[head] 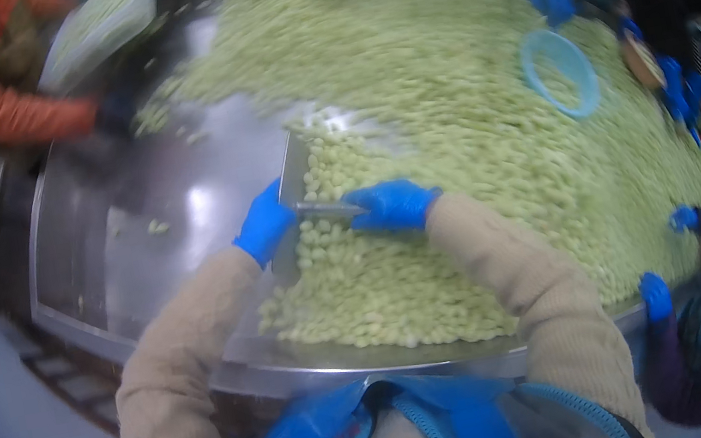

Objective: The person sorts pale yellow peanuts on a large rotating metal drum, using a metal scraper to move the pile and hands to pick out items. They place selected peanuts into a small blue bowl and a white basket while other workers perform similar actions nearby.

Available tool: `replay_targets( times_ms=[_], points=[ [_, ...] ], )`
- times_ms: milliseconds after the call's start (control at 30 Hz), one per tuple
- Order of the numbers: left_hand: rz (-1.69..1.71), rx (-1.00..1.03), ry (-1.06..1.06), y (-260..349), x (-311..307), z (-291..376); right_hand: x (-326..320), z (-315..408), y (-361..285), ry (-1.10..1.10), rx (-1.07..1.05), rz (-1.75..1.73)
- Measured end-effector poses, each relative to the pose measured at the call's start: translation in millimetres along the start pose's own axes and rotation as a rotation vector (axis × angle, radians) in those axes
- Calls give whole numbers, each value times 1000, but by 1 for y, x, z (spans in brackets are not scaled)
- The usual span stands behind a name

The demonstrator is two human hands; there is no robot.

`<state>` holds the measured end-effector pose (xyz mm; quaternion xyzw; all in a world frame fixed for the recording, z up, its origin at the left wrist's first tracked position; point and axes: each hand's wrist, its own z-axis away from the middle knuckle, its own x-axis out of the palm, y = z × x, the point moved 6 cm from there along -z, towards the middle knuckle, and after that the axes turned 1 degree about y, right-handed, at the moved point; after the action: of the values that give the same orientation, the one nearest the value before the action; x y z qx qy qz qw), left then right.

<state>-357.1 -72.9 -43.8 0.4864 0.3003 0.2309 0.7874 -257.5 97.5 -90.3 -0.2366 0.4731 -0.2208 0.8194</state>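
Observation:
A large heap of small pale green pieces [443, 104], perhaps beans, lies on a stainless steel table [183, 227]. A flat metal blade or scoop [293, 167] stands on edge against the heap's left side. My right hand [392, 206], in a blue glove, grips its metal handle [328, 209] over the pieces. My left hand [266, 225], also gloved in blue, presses on the left face of the blade, its fingers partly hidden behind the edge. Pale green pieces touch the blade's right side.
A light blue plastic basket [561, 74] rests on the heap at right. A co-worker in an orange sleeve [23, 115] tilts a white plastic tub [103, 30] at upper left. Other co-workers' gloved hands [656, 295] are along the right edge. The table's raised metal rim [377, 368] curves before me.

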Motion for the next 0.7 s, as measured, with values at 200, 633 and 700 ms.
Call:
replay_targets(
  times_ms=[200,633,700],
  points=[
    [140,-85,-229,77,139,13,-25,145,57,319,12,-74],
    [-48,426,-434,145,191,-9,-57,240,71,631,192,-28],
    [-119,406,-318,123,135,-14,-67,189,37,506,187,53]
  ],
)
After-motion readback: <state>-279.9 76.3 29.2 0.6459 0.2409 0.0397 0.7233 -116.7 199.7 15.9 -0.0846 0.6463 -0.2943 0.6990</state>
